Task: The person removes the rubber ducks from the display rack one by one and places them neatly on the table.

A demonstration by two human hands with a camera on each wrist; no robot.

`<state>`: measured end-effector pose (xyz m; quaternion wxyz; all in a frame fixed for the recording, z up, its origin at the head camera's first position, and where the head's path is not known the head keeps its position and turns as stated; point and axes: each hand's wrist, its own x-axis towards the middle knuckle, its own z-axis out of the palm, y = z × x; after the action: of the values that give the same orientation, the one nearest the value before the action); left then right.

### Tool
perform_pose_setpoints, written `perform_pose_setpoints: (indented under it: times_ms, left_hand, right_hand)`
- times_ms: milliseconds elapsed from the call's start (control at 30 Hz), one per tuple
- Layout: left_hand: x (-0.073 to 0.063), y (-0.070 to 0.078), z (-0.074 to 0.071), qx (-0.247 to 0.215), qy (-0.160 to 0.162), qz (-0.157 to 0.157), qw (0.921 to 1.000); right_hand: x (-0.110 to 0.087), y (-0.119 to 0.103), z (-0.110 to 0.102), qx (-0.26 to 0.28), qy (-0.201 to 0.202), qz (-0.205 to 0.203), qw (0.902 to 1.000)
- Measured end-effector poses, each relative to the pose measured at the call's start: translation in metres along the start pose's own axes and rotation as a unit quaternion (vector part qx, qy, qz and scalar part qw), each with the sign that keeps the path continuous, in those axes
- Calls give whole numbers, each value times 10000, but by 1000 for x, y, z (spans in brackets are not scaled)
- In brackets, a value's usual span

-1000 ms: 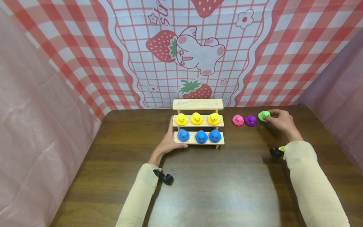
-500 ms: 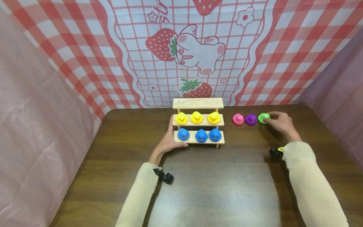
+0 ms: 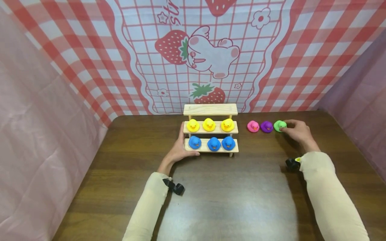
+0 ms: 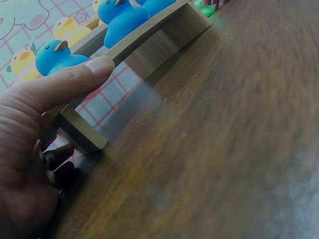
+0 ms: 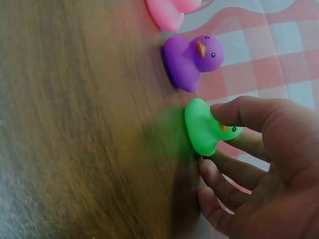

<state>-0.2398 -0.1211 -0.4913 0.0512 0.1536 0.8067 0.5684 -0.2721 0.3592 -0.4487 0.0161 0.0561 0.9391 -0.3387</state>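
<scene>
My left hand (image 3: 177, 153) grips the left end of a small three-tier wooden display stand (image 3: 210, 109). In the left wrist view its thumb (image 4: 84, 77) lies along the front edge of the lowest tier, by a blue duck. Three blue rubber ducks (image 3: 213, 144) sit on that tier, and three yellow rubber ducks (image 3: 209, 125) on the middle one. Nothing stands on the top tier. To the right of the stand, my right hand (image 3: 299, 131) holds a green rubber duck (image 5: 199, 127) between thumb and fingers, upright at the table surface, beside a purple rubber duck (image 5: 184, 62).
A pink rubber duck (image 3: 253, 126) sits left of the purple one, making a row with the green. Behind the brown wooden table (image 3: 229, 201) hangs a red-and-white checked cloth (image 3: 169, 77) with strawberries. Pink curtains (image 3: 39, 134) close off the sides.
The right hand has shifted the green duck slightly left and toward the front, closer to the purple duck. The left hand has stayed on the stand.
</scene>
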Motion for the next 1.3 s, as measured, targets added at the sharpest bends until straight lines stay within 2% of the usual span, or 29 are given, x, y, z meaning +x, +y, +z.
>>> perform_pose_setpoints:
  times_ms: [400, 700, 1000, 1300]
  left_hand:
    - [0, 1, -1, -2, -24, 16, 10000]
    - [-1, 2, -1, 0, -30, -11, 10000]
    - [-2, 2, 0, 43, -27, -10, 10000]
    - [-2, 2, 0, 4, 5, 56, 10000]
  right_hand:
    - [-3, 0, 1, 226, 24, -26, 9997]
    - [-7, -7, -4, 97, 226, -110, 9996]
    - [-12, -28, -12, -87, 687, -397, 9968]
    - [-16, -58, -17, 85, 783, -549, 9954]
